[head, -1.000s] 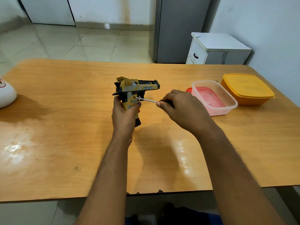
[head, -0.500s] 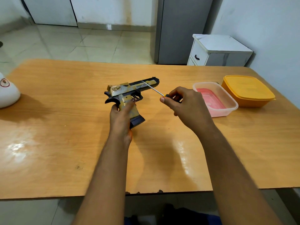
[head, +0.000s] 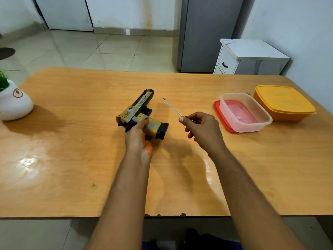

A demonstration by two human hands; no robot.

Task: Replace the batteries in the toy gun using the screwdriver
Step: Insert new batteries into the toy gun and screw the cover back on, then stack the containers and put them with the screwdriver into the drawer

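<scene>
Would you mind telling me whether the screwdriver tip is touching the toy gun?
Apart. The head view shows bare table between the screwdriver tip and the toy gun.

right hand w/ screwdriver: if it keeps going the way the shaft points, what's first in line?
Likely nothing soon. The right hand aims the screwdriver up-left, its tip passing right of the toy gun muzzle, over bare table towards the far edge. Height above the table is unclear.

The wooden table (head: pixel 72 159) bears a white pot (head: pixel 14 105), a clear tub (head: pixel 246 112) and an orange box (head: pixel 284 103).
</scene>
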